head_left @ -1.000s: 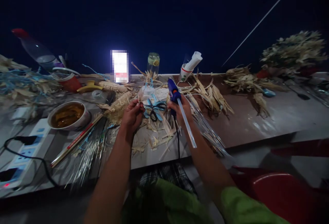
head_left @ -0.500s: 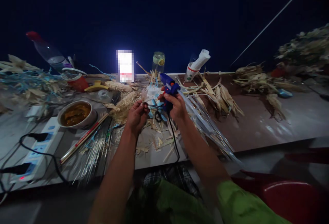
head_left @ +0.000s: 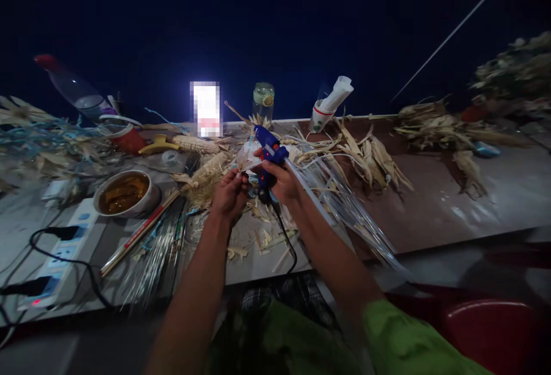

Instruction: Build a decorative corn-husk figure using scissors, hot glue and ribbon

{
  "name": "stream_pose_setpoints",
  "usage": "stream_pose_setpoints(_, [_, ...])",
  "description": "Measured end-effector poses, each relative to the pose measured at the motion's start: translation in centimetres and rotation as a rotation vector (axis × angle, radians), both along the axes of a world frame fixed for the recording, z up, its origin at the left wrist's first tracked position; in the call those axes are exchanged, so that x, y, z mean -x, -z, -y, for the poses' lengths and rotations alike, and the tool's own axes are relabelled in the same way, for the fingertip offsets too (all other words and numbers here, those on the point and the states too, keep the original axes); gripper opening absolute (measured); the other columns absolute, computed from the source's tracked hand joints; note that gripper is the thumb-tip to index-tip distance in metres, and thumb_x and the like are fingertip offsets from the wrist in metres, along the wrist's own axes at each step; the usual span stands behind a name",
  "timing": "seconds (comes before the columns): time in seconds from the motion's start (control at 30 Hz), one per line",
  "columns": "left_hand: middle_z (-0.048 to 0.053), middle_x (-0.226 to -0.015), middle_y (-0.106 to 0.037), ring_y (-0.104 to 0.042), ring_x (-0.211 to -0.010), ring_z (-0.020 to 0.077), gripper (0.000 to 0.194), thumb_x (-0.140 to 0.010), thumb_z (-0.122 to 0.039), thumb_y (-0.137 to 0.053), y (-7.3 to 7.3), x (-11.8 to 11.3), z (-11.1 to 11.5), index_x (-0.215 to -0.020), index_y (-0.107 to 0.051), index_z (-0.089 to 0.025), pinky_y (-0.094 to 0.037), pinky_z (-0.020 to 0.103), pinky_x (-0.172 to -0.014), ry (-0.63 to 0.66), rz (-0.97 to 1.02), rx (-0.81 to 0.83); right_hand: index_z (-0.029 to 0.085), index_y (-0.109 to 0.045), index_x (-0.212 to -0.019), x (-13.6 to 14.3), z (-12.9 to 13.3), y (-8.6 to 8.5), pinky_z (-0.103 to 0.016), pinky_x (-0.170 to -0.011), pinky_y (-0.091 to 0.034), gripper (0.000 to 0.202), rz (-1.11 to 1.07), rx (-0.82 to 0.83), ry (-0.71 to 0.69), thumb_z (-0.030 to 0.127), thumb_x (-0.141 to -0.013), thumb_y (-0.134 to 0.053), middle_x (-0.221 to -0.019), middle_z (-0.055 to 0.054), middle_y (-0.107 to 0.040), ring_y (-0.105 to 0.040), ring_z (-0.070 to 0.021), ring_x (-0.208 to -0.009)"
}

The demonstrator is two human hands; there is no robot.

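Head view shows the blue plastic glue gun (head_left: 270,148), fingers of the right hand (head_left: 284,182) wrapped round it, now closer to the pale papery piece (head_left: 242,162) pinched by the left hand (head_left: 229,196), midway between the tabletop's (head_left: 434,214) near and far edges.

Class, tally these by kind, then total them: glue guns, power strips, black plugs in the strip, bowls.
Blue plastic glue gun: 1
Long white power strip: 1
Black plastic plugs: 2
Round pale bowl: 1
Total: 5
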State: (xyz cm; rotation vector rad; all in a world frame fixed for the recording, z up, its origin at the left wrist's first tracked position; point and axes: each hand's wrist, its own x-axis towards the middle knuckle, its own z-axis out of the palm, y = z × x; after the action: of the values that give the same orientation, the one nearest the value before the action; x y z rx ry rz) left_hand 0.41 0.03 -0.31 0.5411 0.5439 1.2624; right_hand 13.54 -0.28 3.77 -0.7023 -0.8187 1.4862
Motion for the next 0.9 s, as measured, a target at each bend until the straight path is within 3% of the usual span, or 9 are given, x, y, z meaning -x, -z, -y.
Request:
stream_pose_setpoints(0.23, [-0.002,-0.059,-0.053,-0.044,-0.05,0.0029,0.013,-0.069,-0.011,-0.065,-0.4,0.0,0.1,-0.07,-0.052,-0.014,-0.037,0.014,-0.05,-0.083,0.004,0.028,0.023,-0.058,-0.094,1.1,0.4,1.1,-0.029,-0.081,-0.05,0.032,0.015,-0.021,-0.046,0.032,-0.065,-0.069,-0.091,0.001,-0.065,-0.062,-0.0124,-0.082])
stream_pose_setpoints(0.67, [-0.003,-0.06,-0.054,-0.047,-0.05,0.0033,0.017,-0.067,-0.01,-0.067,-0.2,-0.2,0.0,-0.072,-0.051,-0.016,-0.037,0.014,-0.049,-0.12,0.017,0.051,0.023,-0.057,-0.097,1.6,0.5,1.8,-0.03,-0.074,-0.052,0.035,0.002,0.006,-0.105,0.033,-0.066,-0.068,-0.09,0.0,-0.066,-0.063,-0.0142,-0.084])
stream_pose_setpoints(0.9, [-0.004,-0.059,-0.053,-0.046,-0.05,0.0053,0.019,-0.067,-0.011,-0.066,-0.1,0.0,-0.2,-0.076,-0.051,-0.018,-0.041,0.019,-0.054,-0.171,0.005,0.049,0.023,-0.057,-0.097,0.4,0.6,0.8,-0.027,-0.065,-0.05,0.038,0.077,0.022,0.022,0.035,-0.063,-0.069,-0.08,0.001,-0.065,-0.063,-0.0141,-0.075])
